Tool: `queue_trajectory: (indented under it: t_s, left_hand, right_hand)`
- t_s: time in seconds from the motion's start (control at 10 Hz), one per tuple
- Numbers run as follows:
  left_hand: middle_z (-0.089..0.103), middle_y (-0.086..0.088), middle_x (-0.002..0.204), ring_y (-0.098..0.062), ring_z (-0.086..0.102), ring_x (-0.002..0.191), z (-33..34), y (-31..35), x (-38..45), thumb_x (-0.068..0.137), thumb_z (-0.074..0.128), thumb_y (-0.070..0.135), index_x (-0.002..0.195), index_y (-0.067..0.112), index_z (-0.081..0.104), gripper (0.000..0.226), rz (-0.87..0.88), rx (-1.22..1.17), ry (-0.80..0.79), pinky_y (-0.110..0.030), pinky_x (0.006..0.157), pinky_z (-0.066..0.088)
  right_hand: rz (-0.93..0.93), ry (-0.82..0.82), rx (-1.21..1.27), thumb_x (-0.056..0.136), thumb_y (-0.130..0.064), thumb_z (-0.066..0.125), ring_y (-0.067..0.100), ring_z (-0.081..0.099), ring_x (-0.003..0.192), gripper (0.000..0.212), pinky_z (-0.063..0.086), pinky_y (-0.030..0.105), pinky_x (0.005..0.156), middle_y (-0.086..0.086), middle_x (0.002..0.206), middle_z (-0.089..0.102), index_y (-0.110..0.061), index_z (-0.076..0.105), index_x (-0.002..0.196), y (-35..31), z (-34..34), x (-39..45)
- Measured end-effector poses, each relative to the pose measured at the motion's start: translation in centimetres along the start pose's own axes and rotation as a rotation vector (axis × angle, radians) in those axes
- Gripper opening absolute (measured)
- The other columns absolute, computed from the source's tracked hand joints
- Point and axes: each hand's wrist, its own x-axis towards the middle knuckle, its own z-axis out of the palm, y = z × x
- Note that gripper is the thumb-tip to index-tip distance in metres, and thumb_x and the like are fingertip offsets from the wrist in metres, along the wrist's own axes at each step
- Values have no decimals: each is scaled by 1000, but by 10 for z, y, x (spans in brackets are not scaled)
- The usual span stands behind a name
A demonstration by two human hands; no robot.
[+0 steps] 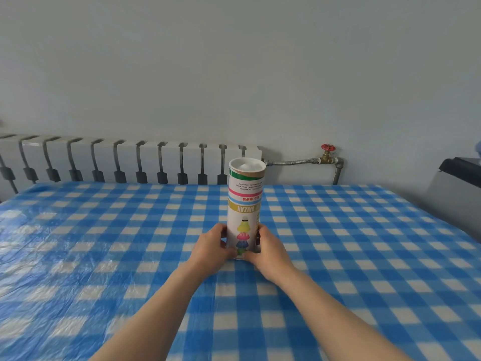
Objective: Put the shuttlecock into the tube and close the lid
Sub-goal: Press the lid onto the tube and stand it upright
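Shuttlecock tube [244, 204] upright, label upside down

White cardboard cylinder with coloured bands and printed shuttlecocks; a white lid [247, 166] sits on its top end.

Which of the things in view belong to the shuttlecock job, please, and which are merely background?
Job: upright white cardboard tube with coloured printing; left hand and right hand, both gripping its base.
Background: blue-and-white checked cloth; white radiator; red-handled valve.

i see both bare forearms reaching from the near edge toward the middle of the scene, converging. my left hand [212, 243] and right hand [268, 247] face each other, palms inward, fingers curled, clasped on the lower part of the tube [244, 204], thumbs on its near side.
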Motion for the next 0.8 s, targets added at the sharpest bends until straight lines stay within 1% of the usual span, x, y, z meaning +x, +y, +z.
queue_trajectory:
  t_s: [0.2, 0.3, 0.5, 0.6, 0.7, 0.8]
  left_hand:
    - [60, -2, 121, -12, 55, 90, -1, 1, 0, 76, 72, 20, 122, 17, 47, 52, -7, 14, -4, -24, 76, 50]
    - [59, -3, 124, -12, 55, 90, 0, 1, 0, 76, 72, 19, 124, 16, 45, 55, -9, 23, 1, -25, 78, 50]
    - [57, -3, 126, -11, 54, 91, -1, -3, 1, 76, 71, 20, 129, 17, 43, 60, -12, 27, 0, -21, 72, 46]
    - [58, -1, 125, -11, 54, 93, -5, -5, 0, 76, 71, 21, 130, 18, 42, 61, -23, 26, -1, -16, 66, 43]
    - [58, -2, 125, -13, 55, 97, -7, -9, 2, 79, 68, 16, 130, 17, 42, 58, -41, 15, -6, -20, 73, 45]
    - [56, -3, 127, -12, 53, 99, -12, -8, 0, 84, 57, 6, 130, 16, 42, 49, -45, 12, 4, -20, 75, 44]
  right_hand:
    - [15, -3, -15, 74, -32, 75, 20, 55, 116, 66, 49, 37, 93, 0, 132, 55, -24, 39, 129, 0, 1, 1]
    - [14, -2, -20, 72, -30, 77, 20, 55, 116, 68, 48, 35, 92, 0, 132, 55, -25, 39, 129, 0, 0, 2]
    - [14, -20, -67, 73, -28, 76, 19, 51, 121, 77, 47, 35, 95, 1, 136, 51, -23, 32, 136, 1, -6, 2]
    - [8, -13, -83, 76, -28, 74, 18, 51, 119, 76, 48, 34, 94, 1, 136, 51, -23, 31, 138, 2, -11, 0]
    - [1, 0, -73, 81, -30, 69, 17, 54, 115, 67, 49, 32, 90, 1, 133, 52, -22, 33, 137, 2, -16, -1]
    - [-8, 22, -72, 87, -25, 60, 16, 54, 112, 55, 49, 30, 89, 1, 131, 53, -20, 35, 136, -1, -23, -3]
